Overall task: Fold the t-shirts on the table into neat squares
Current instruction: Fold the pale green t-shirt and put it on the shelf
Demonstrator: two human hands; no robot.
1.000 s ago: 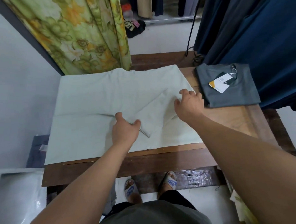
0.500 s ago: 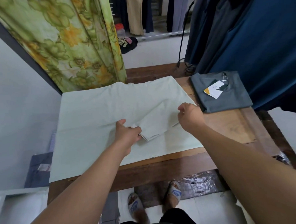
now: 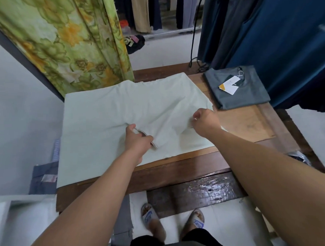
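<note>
Shirt (image 3: 106,115) lies spread on the desk (image 3: 246,123), thin floppy stuff. My left hand (image 3: 140,140) pinches the sleeve (image 3: 167,128) hem and my right hand (image 3: 206,123) pinches its shoulder end, so nothing sags.

This looks like a clothes shop or its back room. Far away, clothes (image 3: 141,13) hang in a row over a metal rail (image 3: 173,31). On the right, big dark blue clothes (image 3: 284,35) hang close to the wooden table (image 3: 246,123). A folded grey t-shirt (image 3: 249,96) at the table's far right has a paper shop tag (image 3: 229,85) on it. A flowery curtain (image 3: 72,43) hangs on the left.
</note>
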